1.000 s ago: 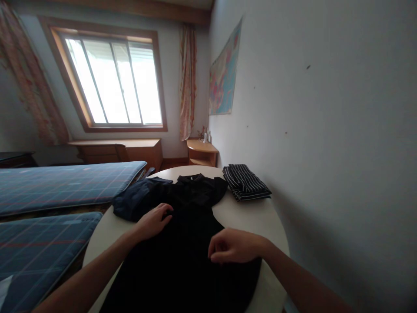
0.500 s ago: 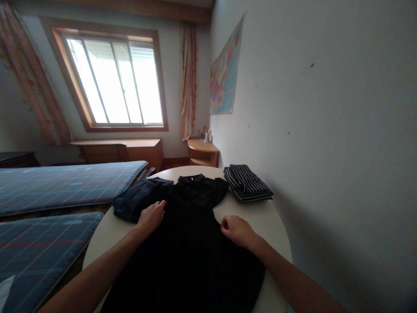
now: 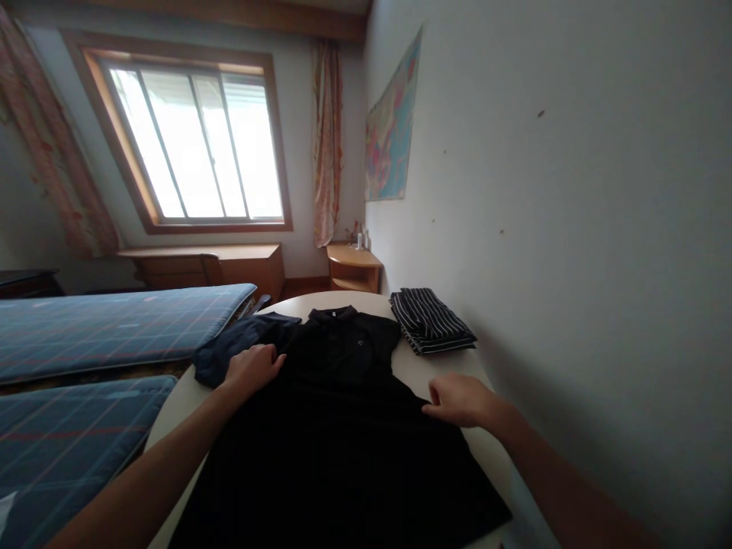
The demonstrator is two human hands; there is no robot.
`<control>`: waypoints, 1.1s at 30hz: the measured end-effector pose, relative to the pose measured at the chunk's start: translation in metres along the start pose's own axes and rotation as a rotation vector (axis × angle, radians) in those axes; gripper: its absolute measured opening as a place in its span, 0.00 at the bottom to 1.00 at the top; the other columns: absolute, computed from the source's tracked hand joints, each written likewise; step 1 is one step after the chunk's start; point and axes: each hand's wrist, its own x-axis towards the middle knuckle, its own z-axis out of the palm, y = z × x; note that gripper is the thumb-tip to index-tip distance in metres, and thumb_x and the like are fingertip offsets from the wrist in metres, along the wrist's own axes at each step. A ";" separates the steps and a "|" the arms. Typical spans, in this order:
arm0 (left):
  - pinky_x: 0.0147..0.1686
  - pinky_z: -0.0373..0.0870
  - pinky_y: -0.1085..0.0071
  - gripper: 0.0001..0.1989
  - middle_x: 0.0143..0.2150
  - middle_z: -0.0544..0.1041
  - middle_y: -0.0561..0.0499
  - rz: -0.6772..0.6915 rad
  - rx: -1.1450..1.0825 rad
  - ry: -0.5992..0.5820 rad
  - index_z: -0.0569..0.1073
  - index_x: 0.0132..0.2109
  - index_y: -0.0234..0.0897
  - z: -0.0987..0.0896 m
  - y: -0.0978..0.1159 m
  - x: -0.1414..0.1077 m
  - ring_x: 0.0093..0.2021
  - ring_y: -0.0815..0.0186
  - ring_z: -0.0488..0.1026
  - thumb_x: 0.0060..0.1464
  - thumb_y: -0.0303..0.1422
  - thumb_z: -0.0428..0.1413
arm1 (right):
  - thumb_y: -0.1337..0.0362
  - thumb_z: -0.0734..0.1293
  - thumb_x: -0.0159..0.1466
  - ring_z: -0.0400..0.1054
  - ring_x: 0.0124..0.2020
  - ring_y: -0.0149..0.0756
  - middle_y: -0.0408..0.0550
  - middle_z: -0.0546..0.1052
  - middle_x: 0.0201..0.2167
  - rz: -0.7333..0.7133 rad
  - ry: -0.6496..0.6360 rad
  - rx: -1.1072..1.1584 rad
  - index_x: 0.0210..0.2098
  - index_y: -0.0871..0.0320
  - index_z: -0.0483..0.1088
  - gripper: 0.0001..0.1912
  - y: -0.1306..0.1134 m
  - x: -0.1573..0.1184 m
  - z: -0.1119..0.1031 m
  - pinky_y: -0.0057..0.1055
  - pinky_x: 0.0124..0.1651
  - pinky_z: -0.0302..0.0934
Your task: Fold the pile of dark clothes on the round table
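Observation:
A black polo shirt (image 3: 343, 435) lies spread over the round white table (image 3: 297, 303), its collar pointing to the far side and its lower part reaching toward me. My left hand (image 3: 255, 368) is closed on the shirt's left edge, near the sleeve. On the other side my right hand (image 3: 460, 400) pinches the right side edge between thumb and fingers. Beside my left hand, a dark navy garment (image 3: 229, 347) lies partly under the shirt. A folded black garment with white stripes (image 3: 435, 320) rests on the table's far right.
Two mattresses with blue plaid covers (image 3: 114, 328) stand to the left of the table. The white wall (image 3: 560, 290) runs close along the right. Beyond the table are a wooden desk (image 3: 252, 263) and a small corner shelf (image 3: 354, 259) under the window side.
My right hand has moved right, drawing the shirt's right side outward and flatter. My left hand has shifted slightly left. A small chest logo now shows.

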 end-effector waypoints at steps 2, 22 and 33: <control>0.40 0.69 0.61 0.22 0.48 0.77 0.39 0.017 0.026 0.071 0.73 0.52 0.39 0.002 0.005 0.002 0.43 0.51 0.77 0.60 0.46 0.47 | 0.56 0.65 0.62 0.74 0.41 0.47 0.55 0.80 0.41 -0.020 0.154 0.032 0.44 0.58 0.76 0.16 -0.011 0.009 0.008 0.35 0.41 0.62; 0.55 0.62 0.54 0.22 0.63 0.68 0.39 0.104 0.085 0.227 0.67 0.61 0.34 0.029 0.025 0.052 0.59 0.50 0.67 0.64 0.33 0.43 | 0.33 0.52 0.62 0.30 0.70 0.70 0.61 0.39 0.73 0.020 0.015 0.152 0.71 0.54 0.46 0.47 -0.105 0.133 0.044 0.62 0.66 0.23; 0.50 0.65 0.58 0.16 0.49 0.77 0.40 0.063 0.176 0.037 0.78 0.47 0.38 0.023 -0.012 0.102 0.53 0.50 0.70 0.60 0.33 0.46 | 0.43 0.52 0.67 0.33 0.71 0.64 0.58 0.44 0.73 -0.039 0.109 0.184 0.72 0.49 0.42 0.38 -0.124 0.150 0.049 0.66 0.64 0.30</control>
